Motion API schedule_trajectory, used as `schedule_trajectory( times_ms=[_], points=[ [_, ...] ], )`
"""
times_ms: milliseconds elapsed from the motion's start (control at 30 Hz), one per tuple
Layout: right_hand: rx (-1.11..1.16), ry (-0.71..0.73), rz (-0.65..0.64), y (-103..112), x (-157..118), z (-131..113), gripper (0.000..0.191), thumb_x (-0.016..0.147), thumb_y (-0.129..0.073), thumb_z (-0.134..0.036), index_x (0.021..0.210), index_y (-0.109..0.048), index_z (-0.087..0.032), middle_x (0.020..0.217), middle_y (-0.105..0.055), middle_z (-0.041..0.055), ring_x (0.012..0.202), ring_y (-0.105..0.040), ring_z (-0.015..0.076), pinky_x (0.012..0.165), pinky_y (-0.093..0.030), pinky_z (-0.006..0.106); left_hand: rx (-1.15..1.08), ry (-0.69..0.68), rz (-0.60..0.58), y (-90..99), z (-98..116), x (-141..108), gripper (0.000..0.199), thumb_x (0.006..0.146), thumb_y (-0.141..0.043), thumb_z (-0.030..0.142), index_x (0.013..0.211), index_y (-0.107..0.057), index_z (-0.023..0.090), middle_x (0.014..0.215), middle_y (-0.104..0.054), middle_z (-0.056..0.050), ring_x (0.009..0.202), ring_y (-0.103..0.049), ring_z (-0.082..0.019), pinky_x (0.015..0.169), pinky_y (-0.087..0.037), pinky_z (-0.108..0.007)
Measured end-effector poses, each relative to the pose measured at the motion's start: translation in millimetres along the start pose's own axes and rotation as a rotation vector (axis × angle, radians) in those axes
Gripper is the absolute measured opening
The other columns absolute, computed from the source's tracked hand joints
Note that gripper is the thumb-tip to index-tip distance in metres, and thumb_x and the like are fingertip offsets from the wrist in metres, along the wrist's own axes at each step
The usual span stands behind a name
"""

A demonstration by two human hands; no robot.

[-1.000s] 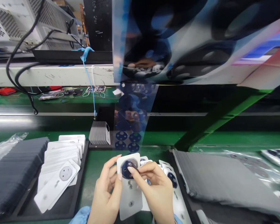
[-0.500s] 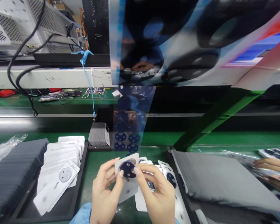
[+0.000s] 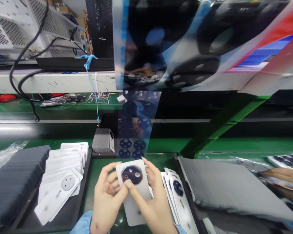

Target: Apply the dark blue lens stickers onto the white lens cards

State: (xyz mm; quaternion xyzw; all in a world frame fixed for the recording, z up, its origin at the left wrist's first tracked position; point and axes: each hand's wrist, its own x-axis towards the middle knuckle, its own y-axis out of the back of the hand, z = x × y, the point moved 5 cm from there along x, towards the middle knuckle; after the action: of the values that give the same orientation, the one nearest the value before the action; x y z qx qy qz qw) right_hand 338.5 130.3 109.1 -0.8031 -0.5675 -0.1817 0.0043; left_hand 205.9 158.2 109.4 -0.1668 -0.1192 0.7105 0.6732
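A white phone back cover (image 3: 133, 217) is tilted up in front of me, held between both hands. Its octagonal camera area carries a dark blue camera-lens film (image 3: 138, 178) with round holes. My left hand (image 3: 106, 198) grips the cover's left edge, fingers behind and thumb on the film's lower edge. From the right side my right hand (image 3: 155, 200) holds the same cover, its thumb tip meeting the left thumb. Close to the right hand lie several white covers with dark films (image 3: 184, 204), fanned and partly hidden.
At left, a black tray (image 3: 84, 195) holds fanned white covers (image 3: 63, 162); dark sheets are stacked beyond. A film strip (image 3: 133, 133) hangs behind my hands. Grey covers (image 3: 229, 182) fill the right tray. A green post (image 3: 219, 130) slants nearby. Another person's hand (image 3: 285, 175) works far right.
The dark film, pinched over the cover before, now lies in its camera area. My right hand has shifted to the cover's right edge, and both thumbs have come together on the film.
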Motion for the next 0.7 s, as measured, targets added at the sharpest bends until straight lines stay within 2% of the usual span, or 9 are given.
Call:
schedule_trajectory(
  times_ms=[100, 200, 267, 333, 467, 567, 700],
  points=[
    [0.12, -0.095, -0.124, -7, 3, 4, 0.035, 0.09, -0.062, -0.035, 0.122, -0.051, -0.027, 0.111, -0.069, 0.0051, 0.101, -0.067, 0.0217, 0.083, -0.055, 0.029, -0.002, 0.011, -0.015, -3.2, 1, -2, 0.053, 0.065, -0.083, 0.022, 0.107, -0.052, 0.021, 0.093, -0.077, -0.008, 0.081, -0.075, -0.021, 0.07, -0.06, -0.023],
    [0.2, -0.129, -0.146, -7, 6, 4, 0.025, 0.091, -0.059, -0.038, 0.113, -0.055, -0.026, 0.106, -0.07, 0.0042, 0.096, -0.067, 0.0202, 0.082, -0.054, 0.027, 0.023, 0.009, -0.018, -1.8, 1, -2, 0.056, 0.064, -0.083, 0.021, 0.109, -0.051, 0.021, 0.098, -0.076, -0.008, 0.083, -0.074, -0.02, 0.071, -0.059, -0.023],
    [0.228, -0.159, -0.17, -7, 6, 3, 0.024, 0.094, -0.055, -0.04, 0.113, -0.055, -0.026, 0.107, -0.07, 0.0049, 0.093, -0.067, 0.02, 0.078, -0.054, 0.026, 0.036, 0.02, -0.026, -0.7, 1, -1, 0.057, 0.064, -0.083, 0.022, 0.111, -0.051, 0.021, 0.099, -0.076, -0.008, 0.082, -0.074, -0.019, 0.069, -0.059, -0.022],
    [0.252, -0.188, -0.195, -7, 5, 4, 0.025, 0.097, -0.048, -0.043, 0.113, -0.054, -0.025, 0.103, -0.07, 0.0051, 0.086, -0.068, 0.0191, 0.069, -0.054, 0.025, 0.039, 0.041, -0.042, -0.2, 1, 0, 0.059, 0.063, -0.083, 0.023, 0.112, -0.051, 0.022, 0.097, -0.076, -0.008, 0.08, -0.074, -0.019, 0.067, -0.059, -0.022],
    [0.308, -0.225, -0.188, -9, 6, 9, 0.026, 0.097, -0.045, -0.048, 0.101, -0.053, -0.024, 0.082, -0.07, 0.0027, 0.064, -0.064, 0.0156, 0.049, -0.044, 0.022, 0.079, 0.061, -0.07, 0.6, -1, 0, 0.056, 0.066, -0.081, 0.026, 0.112, -0.05, 0.022, 0.1, -0.075, -0.009, 0.081, -0.074, -0.02, 0.067, -0.059, -0.023],
    [0.343, -0.245, -0.162, -11, 9, 16, 0.028, 0.095, -0.049, -0.05, 0.087, -0.052, -0.023, 0.074, -0.066, 0.0008, 0.061, -0.061, 0.0142, 0.05, -0.042, 0.022, 0.161, 0.059, -0.096, -0.3, -3, -3, 0.049, 0.071, -0.077, 0.028, 0.112, -0.052, 0.021, 0.102, -0.075, -0.01, 0.087, -0.073, -0.022, 0.071, -0.058, -0.024],
    [0.375, -0.276, -0.13, -12, 12, 21, 0.032, 0.091, -0.055, -0.052, 0.081, -0.052, -0.022, 0.069, -0.06, -0.0021, 0.063, -0.057, 0.0136, 0.058, -0.045, 0.023, 0.259, 0.027, -0.11, -2.6, -4, -7, 0.041, 0.073, -0.073, 0.028, 0.11, -0.056, 0.021, 0.103, -0.076, -0.01, 0.092, -0.073, -0.023, 0.076, -0.058, -0.026]
  ],
)
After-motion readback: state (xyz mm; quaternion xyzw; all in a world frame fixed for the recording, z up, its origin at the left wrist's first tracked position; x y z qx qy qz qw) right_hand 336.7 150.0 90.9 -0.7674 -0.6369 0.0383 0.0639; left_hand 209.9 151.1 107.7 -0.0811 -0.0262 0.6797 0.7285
